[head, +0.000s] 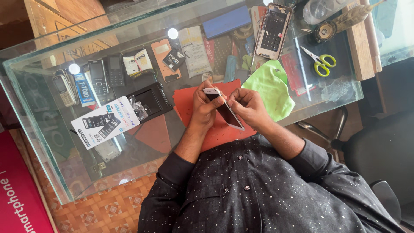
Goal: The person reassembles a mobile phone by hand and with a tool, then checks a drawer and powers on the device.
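Two hands on one white smartphone (224,110), held tilted above orange mat (189,103) near table's front edge. Left hand (203,105) grips its upper end; right hand (246,105) pinches its side edge. Beside mat: one green cloth (271,86). Farther out on glass table (51,151): one opened phone (274,31), one pair of yellow-handled scissors (320,61), one white battery box (105,122).

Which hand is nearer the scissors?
Right. The right hand, on the phone, is below and left of the scissors; the left hand grips the phone farther left.
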